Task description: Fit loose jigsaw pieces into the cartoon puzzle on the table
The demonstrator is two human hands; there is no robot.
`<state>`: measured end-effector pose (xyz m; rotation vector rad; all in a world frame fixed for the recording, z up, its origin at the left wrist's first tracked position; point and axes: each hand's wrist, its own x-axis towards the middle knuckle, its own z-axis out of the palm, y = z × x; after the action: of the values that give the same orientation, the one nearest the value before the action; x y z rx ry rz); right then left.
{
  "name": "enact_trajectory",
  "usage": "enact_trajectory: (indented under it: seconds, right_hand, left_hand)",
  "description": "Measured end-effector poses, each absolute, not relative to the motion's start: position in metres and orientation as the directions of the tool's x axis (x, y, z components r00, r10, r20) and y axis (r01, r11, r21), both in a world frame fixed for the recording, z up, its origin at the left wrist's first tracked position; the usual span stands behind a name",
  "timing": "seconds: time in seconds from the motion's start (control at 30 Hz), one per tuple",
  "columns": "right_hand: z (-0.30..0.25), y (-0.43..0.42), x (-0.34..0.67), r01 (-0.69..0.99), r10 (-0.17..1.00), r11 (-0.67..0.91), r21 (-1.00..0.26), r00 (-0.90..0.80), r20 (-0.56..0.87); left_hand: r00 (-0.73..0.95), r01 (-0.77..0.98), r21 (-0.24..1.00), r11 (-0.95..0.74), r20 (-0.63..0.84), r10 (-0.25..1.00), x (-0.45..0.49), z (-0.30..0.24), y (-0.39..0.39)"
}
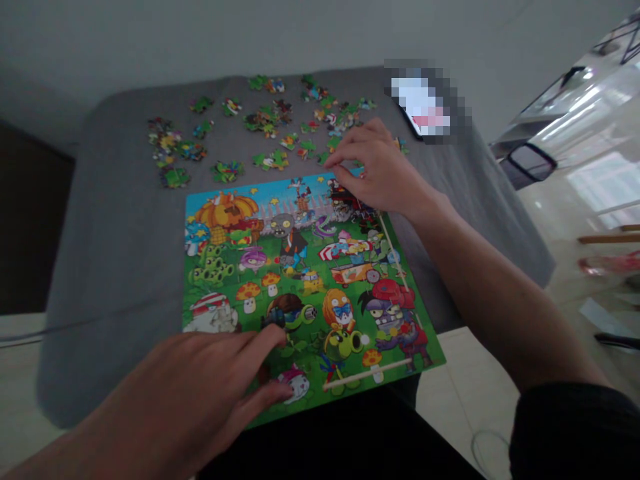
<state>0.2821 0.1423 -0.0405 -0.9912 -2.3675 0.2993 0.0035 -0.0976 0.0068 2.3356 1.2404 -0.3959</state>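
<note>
A colourful cartoon puzzle board (pixel 300 280) lies on a grey cloth-covered table (pixel 120 220). My left hand (pixel 200 387) rests flat on the board's near left corner, fingers stretched out and holding nothing. My right hand (pixel 380 170) sits at the board's far right corner, fingers bent down and pinched at a spot on the edge; whether a piece is under them is hidden. Several loose puzzle pieces (pixel 265 123) lie scattered on the cloth beyond the board.
A phone (pixel 425 110), blurred out, lies at the table's far right. The board's near edge overhangs the table's front. To the right are a glossy floor, a dark chair (pixel 530 163) and wooden furniture legs (pixel 607 237).
</note>
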Motion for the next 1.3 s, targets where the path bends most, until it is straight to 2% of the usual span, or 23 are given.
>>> enact_trajectory:
  seconds: [0.4, 0.93, 1.1, 1.3]
  right_hand:
    - [-0.037, 0.141, 0.282, 0.593, 0.727, 0.686, -0.421, -0.573, 0.378]
    - [-0.038, 0.141, 0.282, 0.57, 0.709, 0.705, -0.423, -0.581, 0.4]
    - [-0.038, 0.141, 0.282, 0.561, 0.691, 0.723, -0.403, -0.589, 0.419]
    - [-0.037, 0.142, 0.283, 0.554, 0.707, 0.706, -0.442, -0.585, 0.397]
  left_hand:
    - [0.501, 0.863, 0.269, -0.428, -0.568, 0.653, 0.006, 0.005, -0.071]
    - [0.579, 0.803, 0.48, -0.354, -0.486, 0.654, -0.009, -0.01, -0.072]
    - [0.578, 0.794, 0.513, -0.327, -0.471, 0.666, -0.013, -0.014, -0.073]
    - [0.591, 0.781, 0.53, -0.33, -0.458, 0.664, -0.013, -0.012, -0.073]
